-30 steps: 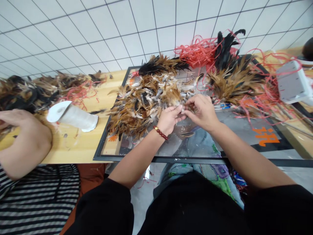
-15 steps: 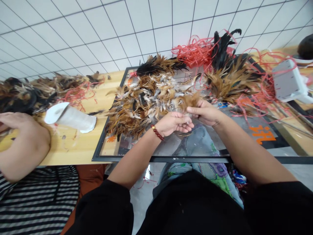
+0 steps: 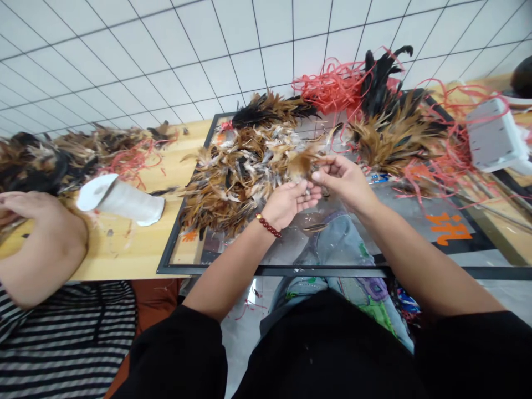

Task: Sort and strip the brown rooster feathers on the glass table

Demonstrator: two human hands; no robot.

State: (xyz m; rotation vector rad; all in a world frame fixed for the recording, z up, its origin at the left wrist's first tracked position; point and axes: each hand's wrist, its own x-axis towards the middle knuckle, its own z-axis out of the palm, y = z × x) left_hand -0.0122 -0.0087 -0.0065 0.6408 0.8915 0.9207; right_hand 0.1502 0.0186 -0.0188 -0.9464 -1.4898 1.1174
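A small tuft of brown feathers [image 3: 301, 162] stands up between my hands, over the right side of a large pile of brown, white and black feathers [image 3: 233, 183]. My left hand [image 3: 293, 202], palm up below a red bead bracelet [image 3: 268, 225], pinches the pale lower ends of the tuft. My right hand [image 3: 343, 180] is closed around the tuft's right side with thumb and fingers together. Both hands are over a black-framed glass panel [image 3: 274, 252], through which my legs show.
Red plastic strips [image 3: 332, 88] and bundled brown-black feathers [image 3: 388, 136] lie behind and to the right. A white device [image 3: 494, 136] stands far right. At left are a white roll [image 3: 120, 199], more feathers [image 3: 62, 155] and another person's arm [image 3: 45, 244].
My right hand has shifted slightly up, its fingers now more visible. My left fingers have loosened a little, and the brown tuft has moved slightly left and up.
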